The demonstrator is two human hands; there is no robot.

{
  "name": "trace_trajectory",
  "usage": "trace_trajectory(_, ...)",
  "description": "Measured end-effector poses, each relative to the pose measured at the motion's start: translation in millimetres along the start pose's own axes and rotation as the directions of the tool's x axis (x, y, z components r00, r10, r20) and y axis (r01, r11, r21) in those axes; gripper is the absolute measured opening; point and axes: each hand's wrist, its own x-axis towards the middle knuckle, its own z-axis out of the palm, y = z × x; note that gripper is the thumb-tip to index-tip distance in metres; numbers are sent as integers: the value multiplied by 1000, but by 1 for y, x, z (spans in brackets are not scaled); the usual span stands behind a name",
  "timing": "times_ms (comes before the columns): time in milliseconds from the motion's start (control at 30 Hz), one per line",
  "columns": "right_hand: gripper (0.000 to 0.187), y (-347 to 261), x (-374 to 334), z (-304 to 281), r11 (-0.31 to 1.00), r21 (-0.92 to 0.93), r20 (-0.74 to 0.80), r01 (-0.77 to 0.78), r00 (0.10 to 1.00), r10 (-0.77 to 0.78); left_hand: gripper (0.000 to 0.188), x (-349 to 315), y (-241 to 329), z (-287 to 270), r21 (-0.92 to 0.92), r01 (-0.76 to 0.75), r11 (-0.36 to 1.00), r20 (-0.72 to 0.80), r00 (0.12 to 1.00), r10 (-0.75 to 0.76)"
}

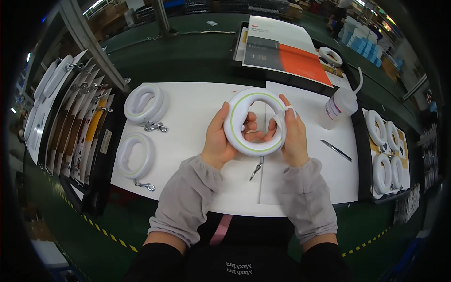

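Observation:
Over the white work sheet (188, 108), I hold a white oval ring (257, 149) with a thin green line around its face. My left hand (217, 143) is closed on its left side, thumb in front and fingers reaching through the opening. My right hand (296, 143) grips the right side, fingers curled into the opening. A white band or piece of cloth shows at the right fingers; I cannot tell exactly what it is. Below the ring hangs a metal snap hook (256, 170). Grey sleeve covers are on both forearms.
At left lie similar white rings (136, 157) with snap hooks (156, 127), beside a tilted black rack of cards (77, 127). On the right are a spouted bottle (336, 110), a slim pen-like tool (336, 150) and a tray of rings (383, 174). Behind, a printed sheet (300, 61) covers another tray.

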Motion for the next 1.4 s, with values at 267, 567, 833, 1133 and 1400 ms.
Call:
trace_trajectory(267, 42, 4, -10, 20, 10, -720, 609, 693, 639, -471, 62, 1, -7, 21, 151, 104, 983, -340, 939, -48)
trace_trajectory(567, 46, 12, -6, 39, 169, -881, 323, 442, 823, -467, 98, -3, -13, 22, 32, 240, 970, -41, 970, -239)
trace_trajectory(833, 32, 2, 20, -5, 882, -453, -386, -127, 920, -65, 79, -7, -26, 39, 727, 109, 678, -122, 992, -28)
trace_trajectory(1133, 59, 40, 3, 22, 897, 349, -121, -272, 936, 331, 65, -2, -14, 29, 495, -283, 822, -190, 887, 420)
trace_trajectory(1400, 46, 45, -7, 20, 752, -617, -82, 232, 932, -354, 51, 10, -18, 0, 874, -7, 487, -298, 783, 546)
